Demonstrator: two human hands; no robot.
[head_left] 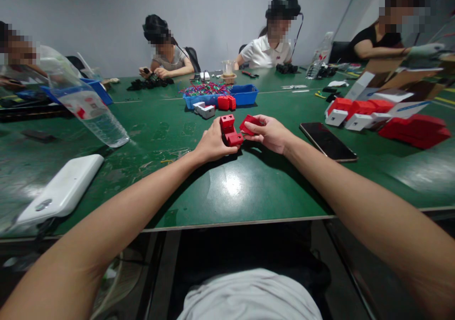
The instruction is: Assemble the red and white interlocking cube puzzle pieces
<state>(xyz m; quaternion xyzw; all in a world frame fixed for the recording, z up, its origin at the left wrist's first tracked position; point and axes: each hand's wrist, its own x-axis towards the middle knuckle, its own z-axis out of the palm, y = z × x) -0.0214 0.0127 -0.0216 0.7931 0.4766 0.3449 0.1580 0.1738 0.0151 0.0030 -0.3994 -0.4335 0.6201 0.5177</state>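
Left hand (212, 143) with fingers around a notched red plastic housing (229, 131), its left side hidden, right hand (273, 133) pinching a smaller red piece (250, 123), partly covered, both over the green desk (209, 192), jumbled wires (209, 89) beyond indistinct

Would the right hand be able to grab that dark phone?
Probably yes: the dark phone lies nearby and nothing seems in between, but the right hand holds a red piece that might need setting down first.
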